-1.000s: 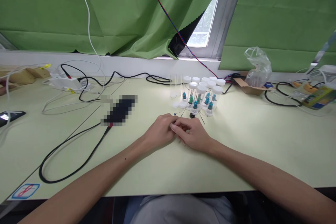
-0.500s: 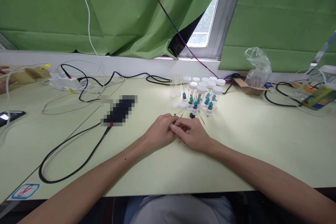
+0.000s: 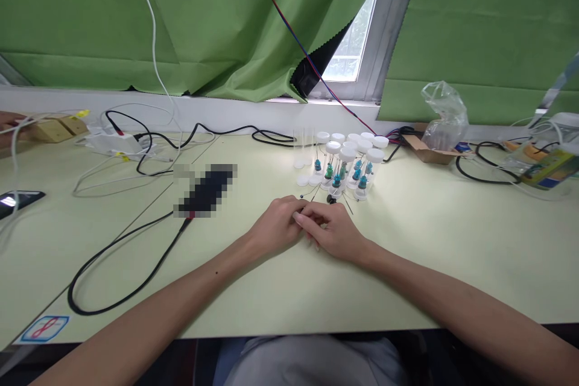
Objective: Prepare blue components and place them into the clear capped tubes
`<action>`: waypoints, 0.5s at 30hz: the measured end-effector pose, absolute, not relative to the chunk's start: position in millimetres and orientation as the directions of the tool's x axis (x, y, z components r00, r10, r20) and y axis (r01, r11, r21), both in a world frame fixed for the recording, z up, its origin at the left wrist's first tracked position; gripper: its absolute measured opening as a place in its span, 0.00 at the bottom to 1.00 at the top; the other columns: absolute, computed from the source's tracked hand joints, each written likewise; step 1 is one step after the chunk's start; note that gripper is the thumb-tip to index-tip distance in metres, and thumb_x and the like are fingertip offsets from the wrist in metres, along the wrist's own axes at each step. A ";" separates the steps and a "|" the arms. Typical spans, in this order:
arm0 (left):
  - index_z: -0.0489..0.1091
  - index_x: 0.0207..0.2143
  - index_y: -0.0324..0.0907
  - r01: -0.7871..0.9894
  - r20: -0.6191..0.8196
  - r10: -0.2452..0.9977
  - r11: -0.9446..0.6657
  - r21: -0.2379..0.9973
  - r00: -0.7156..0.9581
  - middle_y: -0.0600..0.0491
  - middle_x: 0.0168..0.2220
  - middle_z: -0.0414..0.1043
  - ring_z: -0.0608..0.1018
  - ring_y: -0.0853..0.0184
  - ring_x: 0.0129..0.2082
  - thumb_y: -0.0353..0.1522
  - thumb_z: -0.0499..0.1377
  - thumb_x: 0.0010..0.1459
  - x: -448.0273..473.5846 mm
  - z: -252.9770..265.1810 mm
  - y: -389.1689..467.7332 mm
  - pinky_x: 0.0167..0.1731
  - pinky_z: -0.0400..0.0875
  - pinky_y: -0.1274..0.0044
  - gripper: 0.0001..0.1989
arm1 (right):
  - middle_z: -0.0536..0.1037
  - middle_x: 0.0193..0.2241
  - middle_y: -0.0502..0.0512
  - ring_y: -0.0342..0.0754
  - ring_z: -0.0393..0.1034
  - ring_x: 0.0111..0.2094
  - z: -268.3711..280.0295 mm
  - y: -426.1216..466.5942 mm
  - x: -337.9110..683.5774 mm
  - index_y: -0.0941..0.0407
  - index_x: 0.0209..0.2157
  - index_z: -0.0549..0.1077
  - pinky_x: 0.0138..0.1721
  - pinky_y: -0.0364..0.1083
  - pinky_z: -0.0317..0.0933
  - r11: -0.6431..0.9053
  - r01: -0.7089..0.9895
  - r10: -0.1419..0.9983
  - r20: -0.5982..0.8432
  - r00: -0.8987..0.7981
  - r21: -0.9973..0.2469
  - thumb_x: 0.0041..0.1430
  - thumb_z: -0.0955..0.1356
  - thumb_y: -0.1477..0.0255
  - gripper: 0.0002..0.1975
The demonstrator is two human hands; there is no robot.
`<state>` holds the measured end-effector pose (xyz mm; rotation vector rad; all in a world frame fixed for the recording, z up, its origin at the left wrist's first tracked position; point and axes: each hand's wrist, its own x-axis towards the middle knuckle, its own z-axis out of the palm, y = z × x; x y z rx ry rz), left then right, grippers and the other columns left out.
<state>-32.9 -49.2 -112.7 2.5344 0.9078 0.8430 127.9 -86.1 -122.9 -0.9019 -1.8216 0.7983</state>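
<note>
My left hand (image 3: 277,226) and my right hand (image 3: 338,232) meet on the table, fingertips together. Both are closed, and whatever might lie between the fingers is hidden. Just beyond them, several clear tubes with white caps (image 3: 347,153) stand in a cluster, holding small blue or green parts (image 3: 336,181) with thin leads. A small black part (image 3: 332,199) with thin dark leads lies in front of the tubes. To the cluster's left are an uncapped clear tube (image 3: 299,148) and a loose white cap (image 3: 303,181).
A blurred-out dark object (image 3: 208,190) with a black cable (image 3: 156,274) lies left on the table (image 3: 452,241). Farther left are a white power strip (image 3: 118,143), a phone (image 3: 20,202) and another person's hand (image 3: 9,126). A cardboard box (image 3: 429,151) holds a plastic bag (image 3: 446,117) at right.
My hands stay joined in nearly the same place. At the far left edge, the other person's hand has shifted slightly beside the wooden-looking block.
</note>
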 end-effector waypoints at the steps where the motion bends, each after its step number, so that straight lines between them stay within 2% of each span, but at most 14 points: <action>1: 0.75 0.29 0.41 0.472 0.425 0.663 -0.742 0.476 0.616 0.56 0.25 0.71 0.70 0.71 0.25 0.20 0.52 0.50 -32.6 -112.7 -49.4 0.26 0.62 0.80 0.13 | 0.69 0.16 0.45 0.38 0.63 0.15 -122.9 -86.2 128.0 0.56 0.27 0.69 0.20 0.39 0.59 0.513 0.230 0.844 0.439 -0.307 -0.827 0.64 0.64 0.68 0.12; 4: 0.75 0.29 0.42 0.473 0.423 0.682 -0.725 0.501 0.597 0.57 0.24 0.71 0.71 0.71 0.25 0.21 0.52 0.52 -31.2 -112.3 -50.4 0.27 0.63 0.80 0.13 | 0.68 0.16 0.44 0.38 0.63 0.14 -123.8 -86.2 128.5 0.56 0.27 0.67 0.18 0.38 0.59 0.510 0.214 0.846 0.441 -0.300 -0.833 0.65 0.63 0.66 0.13; 9: 0.71 0.21 0.41 0.462 0.403 0.698 -0.704 0.540 0.592 0.57 0.23 0.70 0.71 0.72 0.25 0.22 0.52 0.53 -30.3 -111.6 -52.2 0.29 0.64 0.80 0.13 | 0.68 0.17 0.44 0.37 0.63 0.14 -126.0 -85.6 129.0 0.55 0.29 0.67 0.17 0.38 0.60 0.539 0.203 0.833 0.481 -0.275 -0.818 0.67 0.62 0.65 0.13; 15: 0.69 0.21 0.40 0.496 0.395 0.712 -0.694 0.521 0.581 0.56 0.23 0.68 0.70 0.72 0.24 0.28 0.53 0.58 -32.1 -112.6 -51.5 0.28 0.63 0.79 0.13 | 0.70 0.17 0.45 0.38 0.65 0.14 -126.0 -85.8 128.6 0.55 0.29 0.64 0.18 0.38 0.61 0.522 0.200 0.845 0.470 -0.256 -0.829 0.68 0.61 0.62 0.14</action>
